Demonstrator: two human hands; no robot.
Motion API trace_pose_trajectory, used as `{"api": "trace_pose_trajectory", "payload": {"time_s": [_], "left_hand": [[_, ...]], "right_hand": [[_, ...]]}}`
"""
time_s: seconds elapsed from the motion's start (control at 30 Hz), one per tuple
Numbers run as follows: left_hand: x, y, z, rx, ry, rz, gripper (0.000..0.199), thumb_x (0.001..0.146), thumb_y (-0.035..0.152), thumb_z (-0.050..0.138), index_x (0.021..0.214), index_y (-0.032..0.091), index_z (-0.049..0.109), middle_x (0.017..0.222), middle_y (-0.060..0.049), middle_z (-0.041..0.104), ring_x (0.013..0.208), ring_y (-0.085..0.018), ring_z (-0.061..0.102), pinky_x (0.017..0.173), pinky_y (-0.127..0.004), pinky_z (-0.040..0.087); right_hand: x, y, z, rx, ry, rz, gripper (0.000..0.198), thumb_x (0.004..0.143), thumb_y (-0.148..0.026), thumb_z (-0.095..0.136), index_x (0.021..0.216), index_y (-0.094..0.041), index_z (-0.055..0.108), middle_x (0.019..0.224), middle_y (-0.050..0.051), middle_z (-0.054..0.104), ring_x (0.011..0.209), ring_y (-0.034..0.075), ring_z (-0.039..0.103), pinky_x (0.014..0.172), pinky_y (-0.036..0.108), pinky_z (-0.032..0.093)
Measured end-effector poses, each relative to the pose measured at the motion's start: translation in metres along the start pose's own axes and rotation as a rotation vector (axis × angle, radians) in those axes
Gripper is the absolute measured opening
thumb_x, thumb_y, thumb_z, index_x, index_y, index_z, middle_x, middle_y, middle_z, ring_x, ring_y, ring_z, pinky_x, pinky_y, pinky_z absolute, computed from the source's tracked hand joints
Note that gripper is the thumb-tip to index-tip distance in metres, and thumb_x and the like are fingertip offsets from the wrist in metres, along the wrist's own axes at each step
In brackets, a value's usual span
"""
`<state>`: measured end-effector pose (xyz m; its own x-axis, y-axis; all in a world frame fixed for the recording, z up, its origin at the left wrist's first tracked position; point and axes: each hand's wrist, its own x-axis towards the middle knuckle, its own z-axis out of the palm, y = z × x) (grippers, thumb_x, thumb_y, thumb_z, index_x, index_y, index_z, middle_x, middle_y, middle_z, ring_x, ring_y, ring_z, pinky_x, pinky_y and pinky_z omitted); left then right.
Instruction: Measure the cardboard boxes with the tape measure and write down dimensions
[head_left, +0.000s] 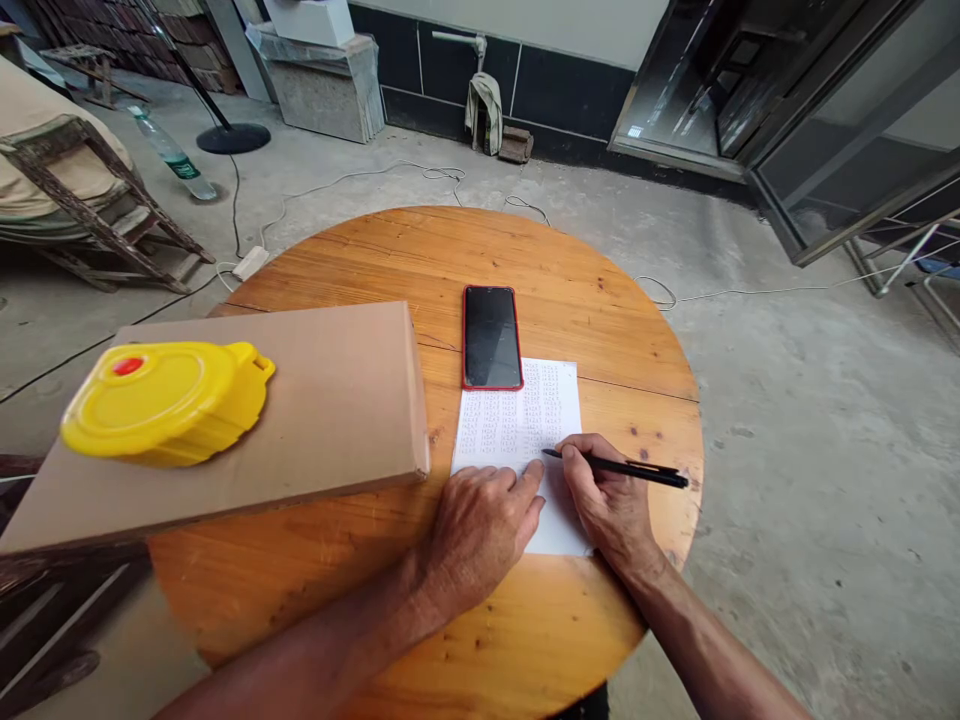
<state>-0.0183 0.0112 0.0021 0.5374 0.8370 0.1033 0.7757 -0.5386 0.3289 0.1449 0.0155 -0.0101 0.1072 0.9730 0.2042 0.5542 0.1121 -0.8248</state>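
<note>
A white sheet of paper (559, 525) with rows of small handwritten characters lies on the round wooden table (622, 340). My right hand (611, 505) grips a black pen (649, 471), its tip at the lower rows of writing. Resting on the lower left of the sheet, my left hand (484, 530) has its fingers laid on the paper, the index fingertip close to the pen tip. A phone (491, 338) with a red edge and a dark screen overlaps the sheet's top left corner.
On the left, a brown cardboard box (345, 400) overhangs the table and carries a yellow plastic case (169, 400) with a red button. Beyond are a wooden chair (112, 190), a plastic bottle (172, 155), a black stand base (233, 138), and cables on the concrete floor.
</note>
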Motion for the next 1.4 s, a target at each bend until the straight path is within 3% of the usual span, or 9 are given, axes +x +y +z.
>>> {"api": "trace_pose_trajectory", "payload": {"time_s": [0.5,0.67,0.8,1.07,1.23,1.33,1.4], "left_hand": [[0.001,0.000,-0.001,-0.019,-0.036,-0.011,0.033,0.091,0.026,0.057,0.123,0.021,0.059,0.076,-0.001,0.068,0.071,-0.024,0.066,0.062,-0.037,0.049],[0.000,0.000,-0.001,-0.021,-0.047,-0.010,0.032,0.091,0.025,0.056,0.123,0.021,0.059,0.077,-0.001,0.068,0.072,-0.024,0.066,0.062,-0.037,0.048],[0.000,0.000,-0.002,-0.025,-0.059,-0.006,0.031,0.091,0.025,0.056,0.122,0.021,0.058,0.077,-0.001,0.068,0.071,-0.024,0.066,0.062,-0.037,0.048],[0.000,-0.001,-0.002,-0.024,-0.074,-0.012,0.028,0.092,0.026,0.055,0.120,0.021,0.058,0.078,-0.002,0.067,0.072,-0.023,0.065,0.063,-0.034,0.048],[-0.002,0.000,-0.008,-0.037,-0.088,0.008,0.026,0.092,0.025,0.055,0.116,0.021,0.059,0.082,-0.003,0.067,0.078,-0.022,0.064,0.069,-0.033,0.048],[-0.006,0.004,-0.012,-0.035,-0.090,0.008,0.024,0.090,0.024,0.056,0.113,0.020,0.060,0.087,-0.004,0.067,0.083,-0.023,0.063,0.074,-0.036,0.049],[-0.010,0.006,-0.016,-0.027,-0.095,0.001,0.023,0.088,0.023,0.056,0.111,0.019,0.060,0.089,-0.005,0.066,0.086,-0.024,0.062,0.078,-0.037,0.049]], "right_hand": [[0.001,-0.004,-0.003,-0.027,0.004,-0.020,0.017,0.086,-0.023,0.051,0.075,-0.018,0.062,0.054,-0.004,0.051,0.042,0.009,0.041,0.041,0.023,0.034],[-0.001,-0.006,-0.005,0.130,0.108,0.073,0.016,0.090,-0.027,0.053,0.079,-0.019,0.062,0.049,-0.006,0.051,0.040,0.010,0.045,0.040,0.022,0.035],[0.000,-0.005,-0.005,0.182,0.167,0.051,0.012,0.092,-0.028,0.055,0.090,-0.020,0.064,0.060,-0.004,0.057,0.051,0.011,0.053,0.049,0.023,0.043],[0.006,0.002,-0.008,-0.086,0.137,-0.176,0.018,0.093,-0.021,0.052,0.106,-0.023,0.064,0.095,0.005,0.067,0.087,0.019,0.063,0.080,0.034,0.049],[0.021,-0.002,-0.014,-0.509,-0.111,-0.325,0.040,0.091,-0.011,0.043,0.127,-0.020,0.056,0.115,0.012,0.064,0.101,0.026,0.060,0.082,0.038,0.045],[0.037,-0.008,-0.011,-0.819,-0.243,-0.388,0.041,0.092,-0.010,0.041,0.128,-0.019,0.058,0.117,0.014,0.064,0.101,0.029,0.057,0.081,0.041,0.040],[0.043,-0.012,-0.010,-0.892,-0.296,-0.426,0.043,0.091,-0.008,0.041,0.128,-0.021,0.059,0.121,0.014,0.063,0.103,0.029,0.056,0.083,0.042,0.038]]}}
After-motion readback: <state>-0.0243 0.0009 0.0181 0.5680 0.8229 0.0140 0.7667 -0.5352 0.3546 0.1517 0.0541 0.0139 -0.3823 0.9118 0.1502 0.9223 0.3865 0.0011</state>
